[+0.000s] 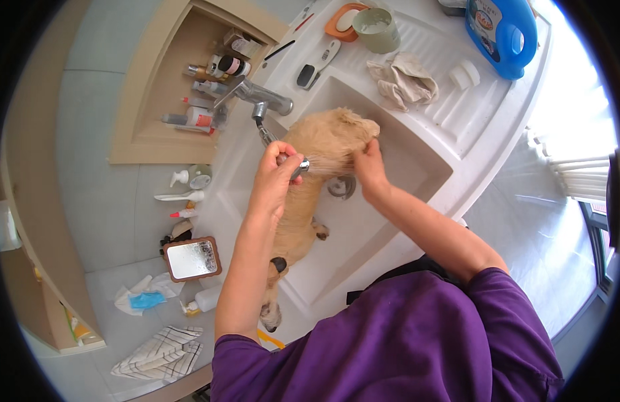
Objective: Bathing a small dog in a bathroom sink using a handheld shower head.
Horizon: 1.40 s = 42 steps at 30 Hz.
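Note:
A wet, tan-furred dog (300, 208) is in the white sink basin (417, 157), along its left side. My left hand (276, 177) is wrapped round a chrome pull-out spray head (302, 167) over the dog's body. Fine streaks of water run from it rightward onto the fur. My right hand (370, 167) is at the dog's far right side, its fingers bent and closed on the fur there; the fingertips are partly hidden. The spray hose joins the chrome faucet (273, 100) behind my left hand. My left forearm covers part of the dog's near end.
On the ribbed drainboard lie a beige cloth (407, 77), a greenish cup (377, 30), a brush (317, 65) and a blue detergent bottle (501, 37). Bottles fill the wall niche (169, 87). At left are a brown-framed mirror (191, 259) and a checked cloth (159, 355). A drain (341, 187) shows.

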Motion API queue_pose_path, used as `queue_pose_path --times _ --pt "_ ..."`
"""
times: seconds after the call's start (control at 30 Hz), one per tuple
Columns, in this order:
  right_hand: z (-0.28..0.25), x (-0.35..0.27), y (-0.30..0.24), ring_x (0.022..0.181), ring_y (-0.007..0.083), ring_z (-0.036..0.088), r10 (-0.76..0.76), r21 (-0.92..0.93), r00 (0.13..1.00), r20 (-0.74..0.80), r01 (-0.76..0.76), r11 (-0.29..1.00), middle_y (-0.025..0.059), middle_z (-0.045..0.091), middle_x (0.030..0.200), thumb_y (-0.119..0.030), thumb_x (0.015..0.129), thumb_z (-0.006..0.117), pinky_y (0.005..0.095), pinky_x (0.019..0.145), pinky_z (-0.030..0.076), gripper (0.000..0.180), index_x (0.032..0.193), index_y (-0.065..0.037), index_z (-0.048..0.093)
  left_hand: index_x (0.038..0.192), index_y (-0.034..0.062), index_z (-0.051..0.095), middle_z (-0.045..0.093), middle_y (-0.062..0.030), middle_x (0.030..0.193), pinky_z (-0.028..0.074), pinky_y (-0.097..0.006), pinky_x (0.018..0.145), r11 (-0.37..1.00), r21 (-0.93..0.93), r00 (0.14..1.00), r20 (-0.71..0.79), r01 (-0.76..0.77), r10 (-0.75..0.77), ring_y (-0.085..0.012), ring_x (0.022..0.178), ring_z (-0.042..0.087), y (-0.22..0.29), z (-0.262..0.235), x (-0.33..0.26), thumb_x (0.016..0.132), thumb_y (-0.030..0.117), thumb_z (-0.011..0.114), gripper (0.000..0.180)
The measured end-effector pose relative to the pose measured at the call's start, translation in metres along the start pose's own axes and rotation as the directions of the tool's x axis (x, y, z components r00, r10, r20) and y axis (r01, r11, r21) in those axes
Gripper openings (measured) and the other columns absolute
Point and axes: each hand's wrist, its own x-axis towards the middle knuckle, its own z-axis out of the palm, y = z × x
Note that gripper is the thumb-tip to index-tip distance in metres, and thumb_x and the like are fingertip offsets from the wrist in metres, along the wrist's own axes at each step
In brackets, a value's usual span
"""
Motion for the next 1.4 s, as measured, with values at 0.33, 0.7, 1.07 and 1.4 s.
queue_pose_path --times 0.33,0.7,1.07,1.4 --pt "0.005 -0.042 -0.047 0.102 0.0296 0.053 -0.462 -0.511 0.579 0.672 0.814 0.276 0.0087 0.056 0.109 -0.007 0.075 0.072 0.0393 0.086 0.045 0.032 0.103 -0.011 0.059 0.094 0.0115 0.052 0.051 0.0016 0.083 0.045 -0.025 0.060 0.987 -0.125 0.988 -0.133 -0.099 0.082 -0.0088 0.072 0.052 -0.005 0.004 0.002 0.090 0.011 0.062 0.010" --pt "0.031 -0.026 -0.051 0.123 0.0338 0.045 -0.454 -0.580 0.456 0.765 0.795 -0.178 0.0085 0.055 0.124 -0.029 0.079 0.068 0.0494 0.110 0.029 0.043 0.121 -0.023 0.062 0.095 0.0106 0.053 0.051 0.0012 0.084 0.045 -0.024 0.058 0.973 -0.179 0.972 -0.210 -0.148 0.109 -0.0079 0.070 0.051 0.001 0.007 0.002 0.090 0.013 0.060 0.009" --pt "0.037 0.022 -0.078 0.110 0.0336 0.053 -0.140 -0.656 0.654 0.743 0.754 0.038 0.0116 0.057 0.121 -0.049 0.086 0.058 0.0463 0.096 0.043 0.048 0.123 -0.020 0.062 0.094 0.0101 0.054 0.050 0.0028 0.081 0.042 -0.021 0.056 0.980 -0.096 0.941 -0.309 -0.172 0.135 -0.0052 0.067 0.048 0.005 0.012 0.011 0.092 0.012 0.056 0.004" --pt "0.054 0.069 -0.080 0.104 0.0316 0.057 0.022 -0.474 0.494 0.869 0.820 0.320 0.0157 0.061 0.114 -0.031 0.081 0.062 0.0439 0.092 0.043 0.035 0.110 -0.010 0.065 0.103 0.0067 0.053 0.048 0.0016 0.084 0.037 -0.021 0.055 0.949 -0.228 0.877 -0.473 -0.219 0.089 -0.0051 0.066 0.043 0.008 0.040 0.042 0.090 0.010 0.055 0.013"
